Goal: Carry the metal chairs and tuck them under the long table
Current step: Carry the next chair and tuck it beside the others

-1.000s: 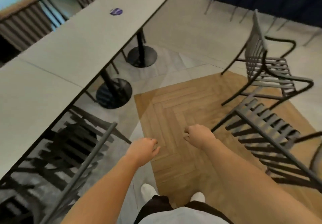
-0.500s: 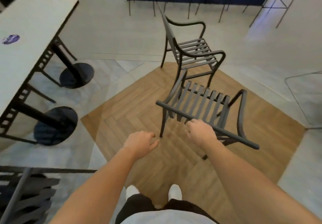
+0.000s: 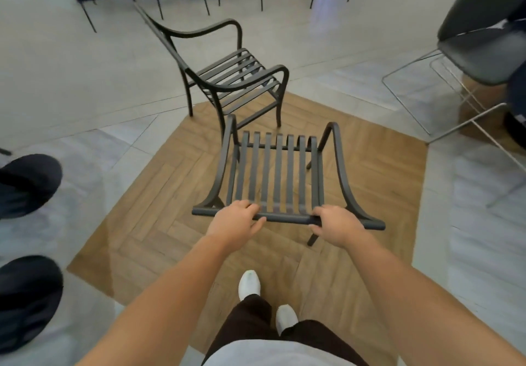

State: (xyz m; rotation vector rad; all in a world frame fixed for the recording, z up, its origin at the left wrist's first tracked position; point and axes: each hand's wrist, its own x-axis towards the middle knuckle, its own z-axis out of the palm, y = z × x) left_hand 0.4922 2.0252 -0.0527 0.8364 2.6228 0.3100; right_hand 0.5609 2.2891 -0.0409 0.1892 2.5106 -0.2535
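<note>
Head view: the person is standing behind the near dark grey slatted metal armchair (image 3: 274, 177), both hands closing on its top back rail. Left hand (image 3: 233, 224) & right hand (image 3: 337, 227) are wrapping the bar, thumbs under. Chair is sitting on the wood-pattern floor patch (image 3: 159, 195), just beside a second matching metal armchair (image 3: 230, 76). Pickup step, I'd say. Next needs a lift & a turn; the long table isn't in shot.

Second metal chair (image 3: 227, 78) just ahead blocks; open floor (image 3: 85, 81) to the left.
</note>
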